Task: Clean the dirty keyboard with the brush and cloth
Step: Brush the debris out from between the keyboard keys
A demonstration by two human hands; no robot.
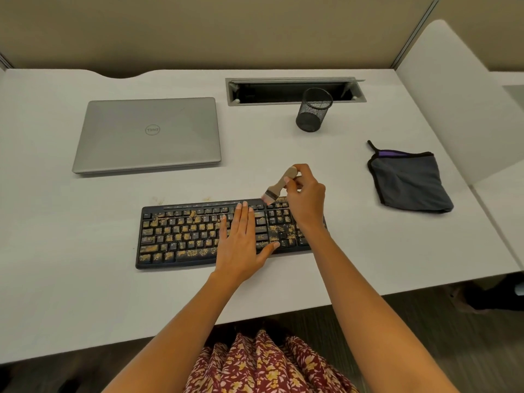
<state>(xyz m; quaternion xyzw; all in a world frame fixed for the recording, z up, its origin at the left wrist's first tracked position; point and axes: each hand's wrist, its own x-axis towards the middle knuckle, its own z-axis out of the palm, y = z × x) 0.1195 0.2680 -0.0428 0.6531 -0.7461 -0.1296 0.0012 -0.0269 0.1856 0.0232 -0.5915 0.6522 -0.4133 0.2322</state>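
A black keyboard (pixel 181 236) strewn with tan crumbs lies on the white desk (pixel 85 279) in front of me. My left hand (pixel 241 242) rests flat on its middle keys, fingers straight. My right hand (pixel 304 197) grips the wooden handle of a small brush (pixel 279 185), whose bristles touch the keyboard's top edge near the right end. A folded grey cloth (pixel 408 182) with black trim and a purple strip lies on the desk to the right, apart from both hands.
A closed silver laptop (pixel 147 134) sits behind the keyboard on the left. A black mesh pen cup (pixel 313 110) stands at the back beside an open cable tray (pixel 295 90). A white divider panel (pixel 459 103) borders the right side.
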